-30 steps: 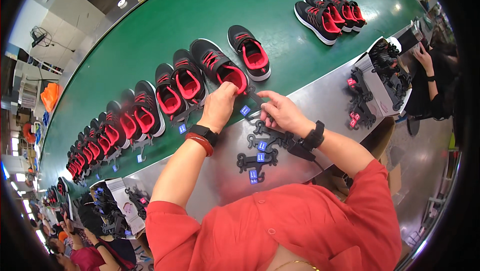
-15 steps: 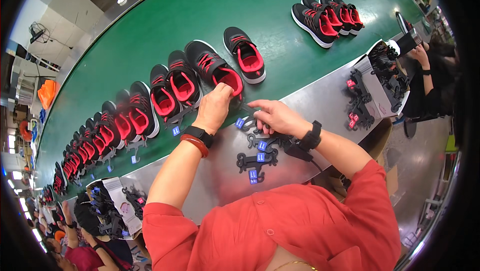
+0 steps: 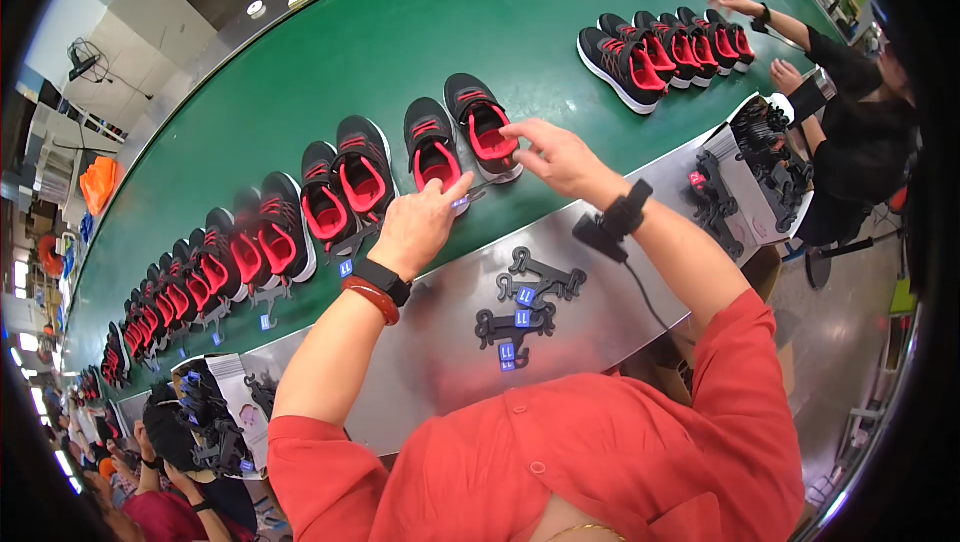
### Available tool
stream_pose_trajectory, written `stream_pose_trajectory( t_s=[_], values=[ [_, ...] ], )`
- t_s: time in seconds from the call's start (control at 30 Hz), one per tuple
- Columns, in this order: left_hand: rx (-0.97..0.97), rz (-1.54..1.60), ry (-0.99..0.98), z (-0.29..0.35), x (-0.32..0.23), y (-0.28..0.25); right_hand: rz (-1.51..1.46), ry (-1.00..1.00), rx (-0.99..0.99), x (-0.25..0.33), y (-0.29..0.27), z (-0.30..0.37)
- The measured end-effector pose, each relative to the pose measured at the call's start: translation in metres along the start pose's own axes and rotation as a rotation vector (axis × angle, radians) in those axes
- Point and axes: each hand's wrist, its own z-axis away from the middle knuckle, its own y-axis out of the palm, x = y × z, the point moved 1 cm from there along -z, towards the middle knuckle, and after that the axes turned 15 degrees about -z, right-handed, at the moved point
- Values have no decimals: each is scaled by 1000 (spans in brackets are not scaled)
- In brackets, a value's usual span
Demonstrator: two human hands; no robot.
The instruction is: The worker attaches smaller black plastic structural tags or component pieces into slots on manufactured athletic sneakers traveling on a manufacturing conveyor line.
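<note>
A long green conveyor belt [image 3: 400, 32] curves through the workshop, lined with black-and-red sneakers. At its near edge, the left hand [image 3: 418, 226] pinches a black plastic hanger [image 3: 470, 194] with a blue tag, while the right hand [image 3: 558, 156] grips the shoe [image 3: 482, 128] beside it.

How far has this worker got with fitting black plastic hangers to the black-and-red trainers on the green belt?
Done: trainers further left already show hangers with blue tags. In hand: left hand and right hand hold a hanger by the pair in front. Left: spare black hangers on the metal ledge.
</note>
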Motion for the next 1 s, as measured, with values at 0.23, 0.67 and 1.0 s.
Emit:
stream_pose_trajectory(
  t_s=[0.23,0.67,1.0],
  values=[
    [81,306,-181,-3,-6,15,258,-127,303,-29,1,-13],
    [15,375,-207,0,-7,24,698,-408,364,-10,14,-23],
    [71,170,-264,-3,4,30,124,-179,111,-37,13,-30]
  ],
)
